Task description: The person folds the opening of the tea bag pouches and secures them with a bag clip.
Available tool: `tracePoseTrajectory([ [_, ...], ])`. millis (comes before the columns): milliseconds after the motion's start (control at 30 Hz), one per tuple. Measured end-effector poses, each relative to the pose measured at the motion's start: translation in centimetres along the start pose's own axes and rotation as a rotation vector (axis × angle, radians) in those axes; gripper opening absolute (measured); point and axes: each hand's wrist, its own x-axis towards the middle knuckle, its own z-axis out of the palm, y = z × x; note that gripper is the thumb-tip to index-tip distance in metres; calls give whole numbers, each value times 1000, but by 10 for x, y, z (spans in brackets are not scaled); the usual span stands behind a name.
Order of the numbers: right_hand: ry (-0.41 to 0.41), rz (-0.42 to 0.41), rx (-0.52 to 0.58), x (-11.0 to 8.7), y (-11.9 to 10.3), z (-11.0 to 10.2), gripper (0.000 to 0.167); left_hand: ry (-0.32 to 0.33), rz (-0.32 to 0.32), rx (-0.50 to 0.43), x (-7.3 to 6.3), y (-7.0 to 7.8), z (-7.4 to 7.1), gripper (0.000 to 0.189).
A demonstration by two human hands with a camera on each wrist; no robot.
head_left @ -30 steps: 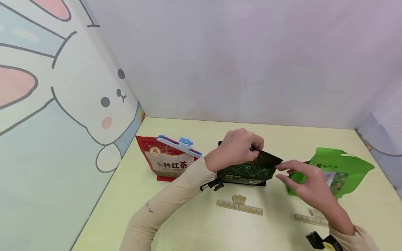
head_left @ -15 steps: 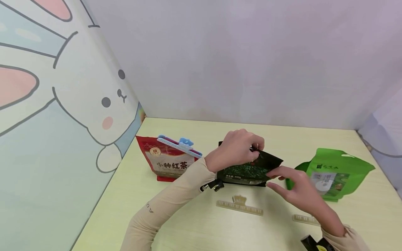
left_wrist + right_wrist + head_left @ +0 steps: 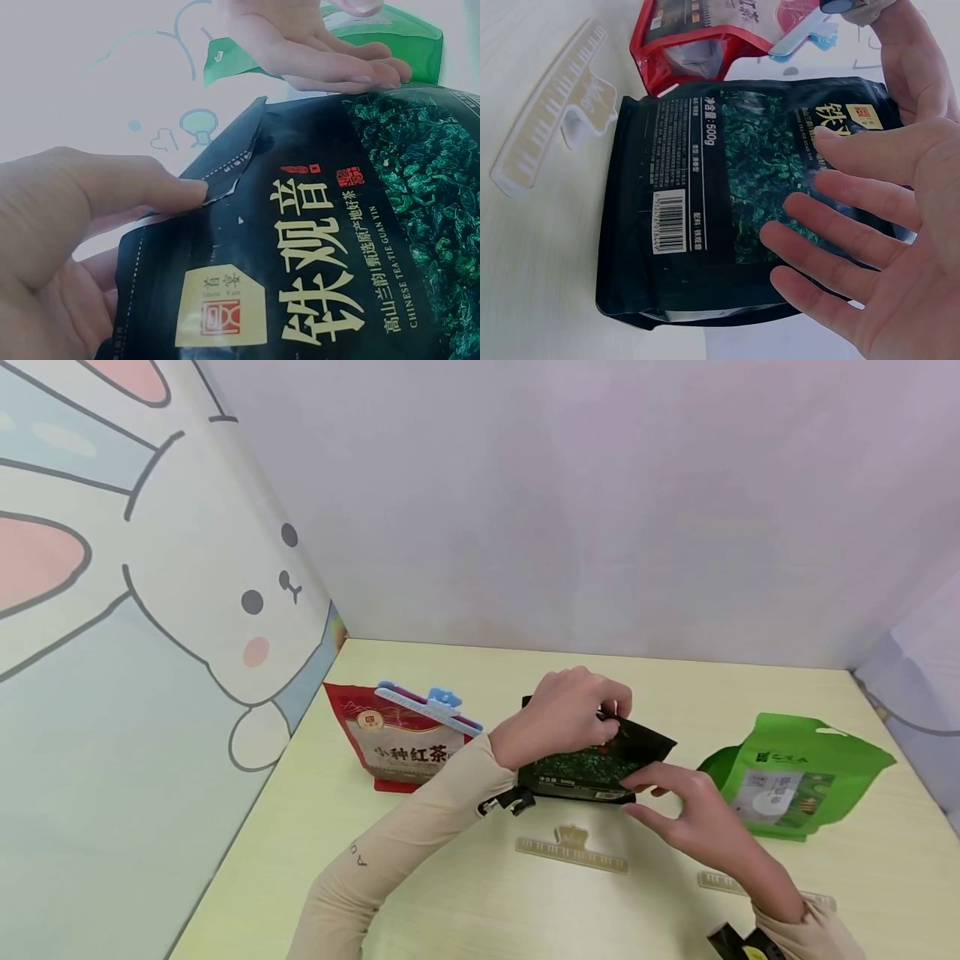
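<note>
A black tea bag (image 3: 573, 774) with a green leaf print stands in the middle of the table. My left hand (image 3: 562, 710) pinches its top edge, which is folded over under the thumb (image 3: 161, 187) in the left wrist view. My right hand (image 3: 701, 822) is at the bag's lower right side, fingers spread and relaxed, its fingertips overlapping the bag's corner. In the right wrist view the fingers (image 3: 832, 255) lie over the bag's front, holding nothing. A tan piano-key clip (image 3: 572, 853) lies on the table in front of the bag.
To the left stands a red tea bag (image 3: 408, 756) with a blue clip (image 3: 442, 708) across its top. A green bag (image 3: 795, 793) stands at the right. A second pale clip (image 3: 722, 882) lies partly hidden under the right forearm. A wall (image 3: 570, 527) rises behind the table.
My right hand has moved left and slightly down, from the bag's upper right corner to its lower right side. The left hand has kept its hold on the tea bag's top.
</note>
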Motion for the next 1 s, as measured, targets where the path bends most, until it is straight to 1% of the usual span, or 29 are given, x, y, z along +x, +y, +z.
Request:
tracePoseTrajectory([
  [100, -9, -7, 2, 0, 1, 2, 36, -3, -1, 3, 0, 0, 0, 17],
  [333, -30, -23, 4, 2, 0, 5, 31, -4, -3, 3, 1, 0, -1, 15],
  [533, -83, -28, 6, 5, 0, 11, 32, -5, -9, 5, 1, 0, 0, 15],
  [833, -128, 1, 31, 7, 2, 21, 30, -2, -4, 6, 0, 0, -1, 15],
  [1000, -140, -2, 46, 8, 2, 26, 30, -6, 0, 13, -1, 1, -1, 13],
])
